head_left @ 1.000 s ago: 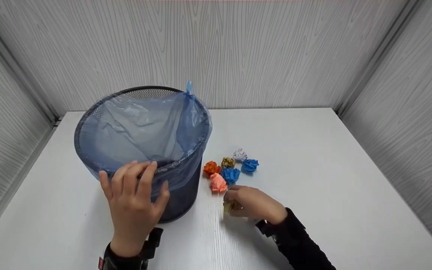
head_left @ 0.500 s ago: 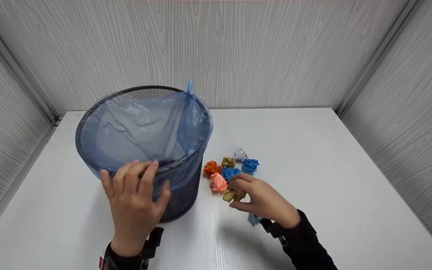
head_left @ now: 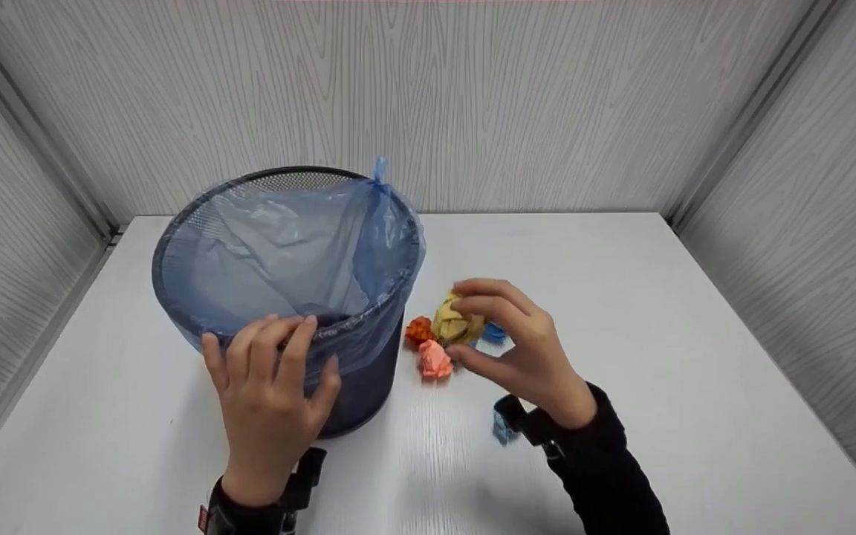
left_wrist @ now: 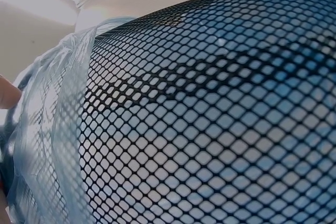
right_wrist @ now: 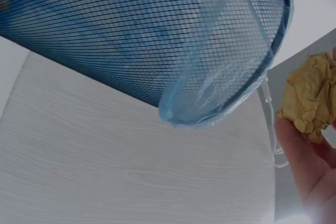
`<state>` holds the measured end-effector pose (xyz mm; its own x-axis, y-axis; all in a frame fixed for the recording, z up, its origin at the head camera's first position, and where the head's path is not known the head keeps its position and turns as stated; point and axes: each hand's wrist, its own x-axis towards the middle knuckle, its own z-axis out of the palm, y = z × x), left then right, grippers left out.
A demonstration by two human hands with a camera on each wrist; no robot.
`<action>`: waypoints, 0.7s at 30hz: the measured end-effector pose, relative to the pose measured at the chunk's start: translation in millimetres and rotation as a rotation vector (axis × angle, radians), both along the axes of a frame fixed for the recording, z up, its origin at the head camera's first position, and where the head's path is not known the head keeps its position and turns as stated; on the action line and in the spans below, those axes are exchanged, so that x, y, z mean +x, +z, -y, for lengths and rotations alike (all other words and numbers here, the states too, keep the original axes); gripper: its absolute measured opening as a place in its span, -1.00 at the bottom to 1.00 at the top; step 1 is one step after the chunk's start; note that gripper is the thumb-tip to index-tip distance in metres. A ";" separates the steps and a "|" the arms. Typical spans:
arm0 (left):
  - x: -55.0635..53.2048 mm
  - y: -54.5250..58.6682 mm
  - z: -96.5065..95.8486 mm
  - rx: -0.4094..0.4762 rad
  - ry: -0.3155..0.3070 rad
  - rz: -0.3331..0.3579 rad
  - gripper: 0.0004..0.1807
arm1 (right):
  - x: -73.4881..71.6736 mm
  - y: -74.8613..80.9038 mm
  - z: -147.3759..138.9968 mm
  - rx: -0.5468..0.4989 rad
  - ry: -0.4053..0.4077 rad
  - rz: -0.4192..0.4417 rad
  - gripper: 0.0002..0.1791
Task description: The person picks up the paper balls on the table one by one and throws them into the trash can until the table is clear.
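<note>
My left hand (head_left: 268,409) grips the near rim of a black mesh wastebasket (head_left: 357,397), its fingertips over the edge and its thumb outside. A translucent blue plastic bag (head_left: 287,245) lines the basket, folded over the rim and knotted at the back right. To the right of the basket, my right hand (head_left: 521,345) pinches a crumpled yellow paper ball (right_wrist: 310,95) between thumb and fingers. In the head view, that ball is raised in front of the paper pile, with an orange ball (head_left: 420,330) and a pink ball (head_left: 435,361) showing beside it.
A blue paper ball (head_left: 494,332) shows partly behind the right hand. Another light blue one (head_left: 504,427) lies by the right wrist, partly hidden by the strap. Grey wood-grain walls (head_left: 472,111) enclose the white table (head_left: 666,334) at the back and sides.
My right hand has lifted the yellow paper ball off the table and carried it up and away from me. The light blue ball came into view behind it. My left hand stays on the rim.
</note>
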<state>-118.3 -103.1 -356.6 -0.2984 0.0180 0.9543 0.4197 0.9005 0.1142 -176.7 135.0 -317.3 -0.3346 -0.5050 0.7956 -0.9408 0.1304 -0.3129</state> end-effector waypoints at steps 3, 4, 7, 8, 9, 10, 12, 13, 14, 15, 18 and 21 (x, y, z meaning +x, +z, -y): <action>1.2 -0.3 0.9 0.002 0.006 0.007 -0.64 | -8.9 15.4 14.6 -0.038 0.036 -0.017 -0.63; 1.8 -0.4 1.3 0.002 0.009 0.011 -0.63 | -12.5 19.3 19.9 -0.039 0.047 -0.019 -0.63; 3.3 -0.6 2.5 0.002 0.015 0.020 -0.62 | -21.9 28.0 36.1 -0.024 0.089 0.002 -0.61; 3.5 -0.6 2.7 0.002 0.017 0.022 -0.62 | -24.3 30.1 41.1 -0.015 0.101 0.015 -0.61; 3.6 -0.6 2.7 0.001 0.017 0.024 -0.62 | -26.4 32.0 45.7 -0.004 0.106 0.024 -0.60; 3.5 -0.5 2.7 -0.001 0.016 0.026 -0.62 | -28.2 33.6 49.7 0.007 0.107 0.031 -0.60; 3.3 -0.3 2.3 -0.004 0.012 0.029 -0.62 | -30.7 35.4 56.5 0.037 0.106 0.032 -0.59; 3.1 -0.1 2.0 -0.006 0.010 0.030 -0.63 | -31.9 35.9 59.3 0.051 0.099 0.029 -0.59; 3.0 0.1 1.8 -0.007 0.008 0.032 -0.63 | -32.9 35.9 61.7 0.068 0.093 0.022 -0.59; 3.0 0.3 1.6 -0.008 0.006 0.034 -0.63 | -33.9 35.6 63.6 0.082 0.088 0.016 -0.58; 3.0 1.2 0.7 -0.009 0.002 0.036 -0.63 | -36.4 32.6 66.1 0.102 0.092 0.022 -0.59; 2.4 2.3 -0.3 -0.010 0.000 0.031 -0.63 | -37.7 29.0 63.1 0.083 0.095 0.035 -0.58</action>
